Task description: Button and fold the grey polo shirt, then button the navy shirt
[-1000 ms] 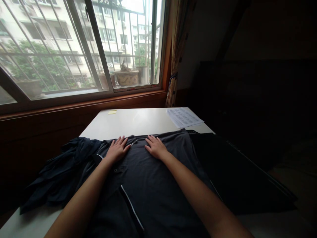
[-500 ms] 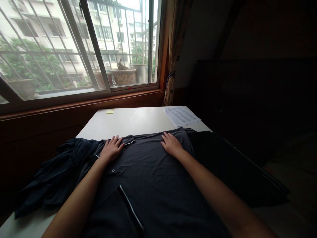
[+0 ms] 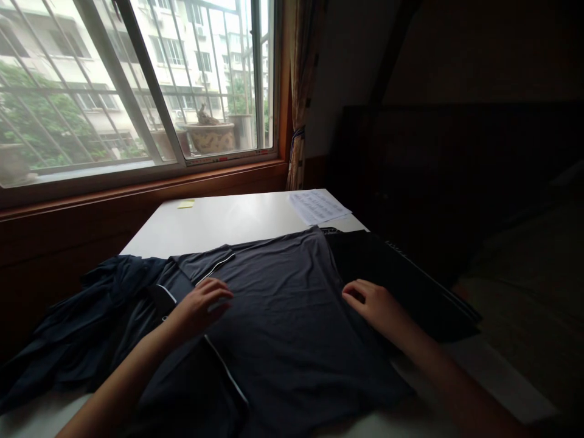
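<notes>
White table, shirt crosswise, collar left, left hand empty, fingers parted, right hand curled, hold unclear

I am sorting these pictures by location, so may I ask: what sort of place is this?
Probably a room in a home: a tied curtain hangs beside a barred window, and a shirt is spread over a table.

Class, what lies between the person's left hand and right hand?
The head view shows part of the dark grey shirt, spread out, between the left hand and the right hand.
</notes>
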Demonstrator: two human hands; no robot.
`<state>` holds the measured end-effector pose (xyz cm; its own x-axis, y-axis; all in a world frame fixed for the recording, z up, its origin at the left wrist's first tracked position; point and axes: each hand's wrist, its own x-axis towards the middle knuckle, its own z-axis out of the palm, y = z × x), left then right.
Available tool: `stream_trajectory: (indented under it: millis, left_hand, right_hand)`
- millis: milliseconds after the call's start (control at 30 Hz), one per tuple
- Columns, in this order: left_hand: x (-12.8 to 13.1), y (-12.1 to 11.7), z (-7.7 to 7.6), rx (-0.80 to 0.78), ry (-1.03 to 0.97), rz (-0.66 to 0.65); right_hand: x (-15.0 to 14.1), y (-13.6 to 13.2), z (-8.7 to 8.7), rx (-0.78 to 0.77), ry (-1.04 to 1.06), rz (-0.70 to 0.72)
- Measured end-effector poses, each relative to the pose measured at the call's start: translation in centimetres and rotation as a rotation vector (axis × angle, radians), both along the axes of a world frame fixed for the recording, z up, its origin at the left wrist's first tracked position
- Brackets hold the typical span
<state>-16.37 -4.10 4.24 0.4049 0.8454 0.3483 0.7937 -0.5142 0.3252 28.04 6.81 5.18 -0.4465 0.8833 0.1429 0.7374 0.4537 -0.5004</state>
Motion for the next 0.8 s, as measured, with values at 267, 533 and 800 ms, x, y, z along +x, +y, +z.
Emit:
stream_trajectory:
  millis: [267, 533, 800]
  left_hand:
    - [9.8, -11.4, -0.2, -0.207, 0.137, -0.173]
    - [9.9, -14.7, -1.4, 0.055, 0.217, -0.162]
    - [10.6, -15.7, -1.7, 0.082, 0.151, -0.159]
  right_hand:
    - [3.6, -6.9, -2.3, -0.109, -0.036, -0.063]
    - [5.4, -11.2, -2.4, -0.151, -0.111, 0.058]
    - [6.8, -12.2, -2.7, -0.091, -0.114, 0.060]
